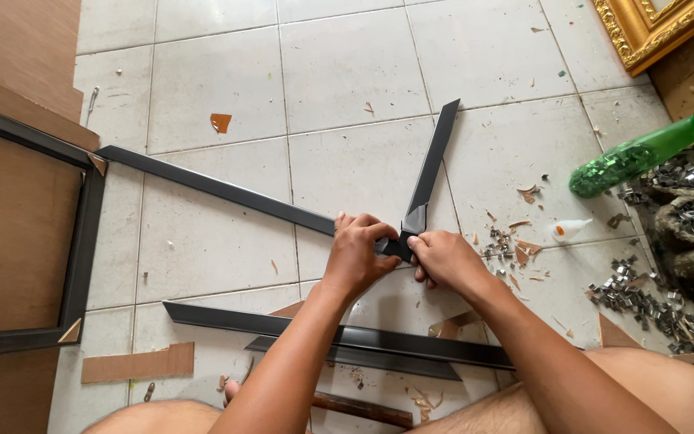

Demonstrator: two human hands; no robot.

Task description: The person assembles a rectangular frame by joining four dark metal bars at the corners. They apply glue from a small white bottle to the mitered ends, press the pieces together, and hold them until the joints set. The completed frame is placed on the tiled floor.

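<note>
Head view, left hand (357, 251), right hand (443, 259), pinching two black frame strips' (431, 165) corner

Green bottle (644, 153), gold frame (644, 32), staples (652, 309) on tiled floor (347, 64).

frame (82, 241) left, bottle (644, 153) right, staples (652, 309) perhaps below

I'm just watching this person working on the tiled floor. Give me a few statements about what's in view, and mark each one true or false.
1. Both hands, left hand and right hand, press where two long dark frame strips meet. True.
2. The green plastic bottle stands upright. False: it lies tilted on its side.
3. Small metal clips are scattered on the white floor tiles. True.
4. The ornate gold frame lies between the hands. False: it sits at the top right corner.
</note>
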